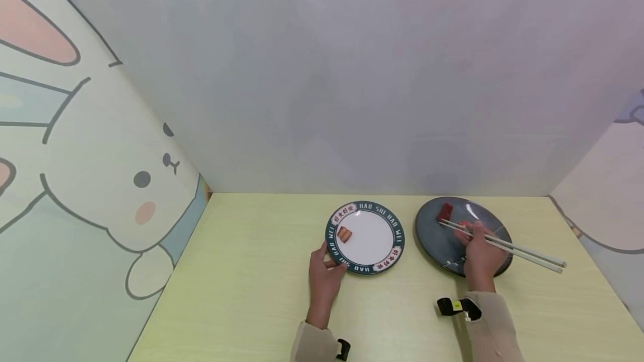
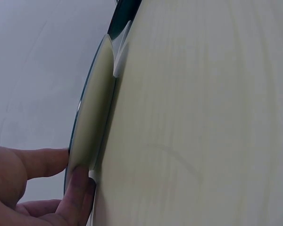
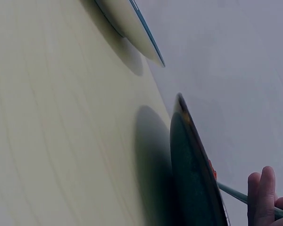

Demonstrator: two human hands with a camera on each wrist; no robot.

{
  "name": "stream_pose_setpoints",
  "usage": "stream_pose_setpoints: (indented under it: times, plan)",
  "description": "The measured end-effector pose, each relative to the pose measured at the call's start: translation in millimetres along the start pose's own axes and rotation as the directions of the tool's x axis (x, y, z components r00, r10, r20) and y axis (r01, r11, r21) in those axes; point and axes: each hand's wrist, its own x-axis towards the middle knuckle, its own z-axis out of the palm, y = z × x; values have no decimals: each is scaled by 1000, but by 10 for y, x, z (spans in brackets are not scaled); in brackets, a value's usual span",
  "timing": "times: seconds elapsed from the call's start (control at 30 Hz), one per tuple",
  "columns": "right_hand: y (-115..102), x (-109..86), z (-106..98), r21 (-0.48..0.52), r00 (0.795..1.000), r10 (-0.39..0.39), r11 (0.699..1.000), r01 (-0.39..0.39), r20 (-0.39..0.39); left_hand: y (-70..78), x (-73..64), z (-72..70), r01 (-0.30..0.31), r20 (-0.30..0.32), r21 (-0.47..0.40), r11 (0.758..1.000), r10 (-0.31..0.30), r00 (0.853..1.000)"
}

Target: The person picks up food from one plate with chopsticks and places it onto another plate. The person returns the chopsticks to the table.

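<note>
My left hand grips the lower left rim of a white plate with a dark green lettered border. In the left wrist view, fingers lie on both sides of that rim. A small reddish-brown piece of food lies on the white plate. Over the black plate, my right hand holds a pair of pale chopsticks. Their tips meet the lower end of a dark red piece of food; whether they pinch it I cannot tell. Another red piece shows beside my right fingers, partly hidden.
Both plates stand side by side on a pale yellow wooden table, a narrow gap between them. A plain grey-white wall rises behind the table's back edge. A rabbit-patterned panel borders the left side, and another patterned panel the right.
</note>
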Motion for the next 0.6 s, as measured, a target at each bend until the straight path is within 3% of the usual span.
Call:
stream_pose_setpoints:
  times: [0.4, 0.6]
  plan:
    - [6, 5, -18, -47, 1000, 28, 999, -28, -5, -8, 19, 20, 24, -10, 33, 999, -24, 1000]
    - [-5, -8, -13, -10, 1000, 28, 1000, -28, 12, 1, 17, 23, 25, -8, 36, 999, -24, 1000]
